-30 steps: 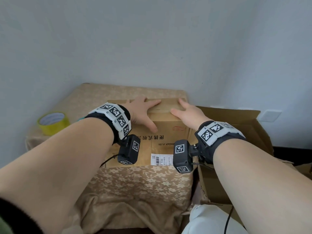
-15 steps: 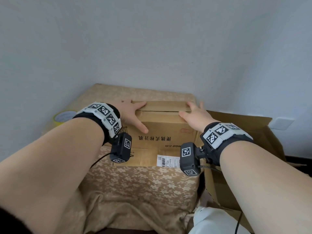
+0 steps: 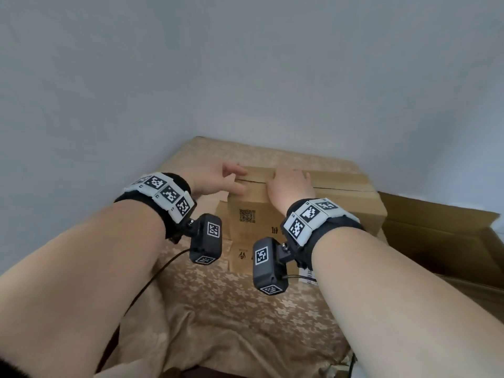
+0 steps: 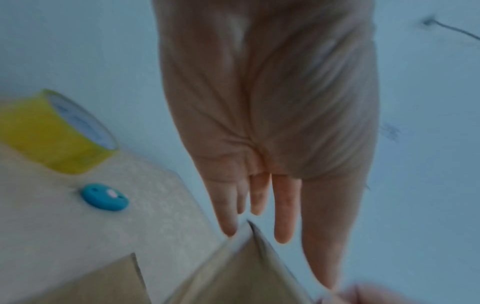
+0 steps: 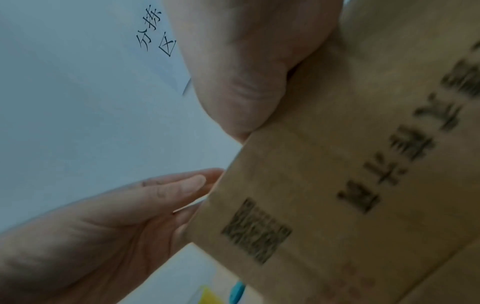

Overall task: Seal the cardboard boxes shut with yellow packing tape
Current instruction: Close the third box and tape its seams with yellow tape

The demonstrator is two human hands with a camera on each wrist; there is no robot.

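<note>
while both hands rest on it in the head view, one closed cardboard box (image 3: 305, 211) sits on the patterned cloth (image 3: 245, 309); left hand (image 3: 218, 180) touches its left top corner with fingers straight, right hand (image 3: 290, 186) lies flat on top, holding nothing. right of them stands a second, open carton (image 3: 441, 241), contents unseen. left wrist view: one yellow tape roll (image 4: 52, 133) and one teal button-like disc (image 4: 104, 197) left of the straight fingers (image 4: 284, 205). right wrist view: palm presses the printed box.

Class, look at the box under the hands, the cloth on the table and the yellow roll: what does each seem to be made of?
Box: brown corrugated cardboard, matte, with printed ink and folded flaps.
Cloth: woven fabric, probably, beige with a faint floral pattern and soft folds.
Yellow roll: glossy plastic tape, apparently, wound on a pale core.
</note>
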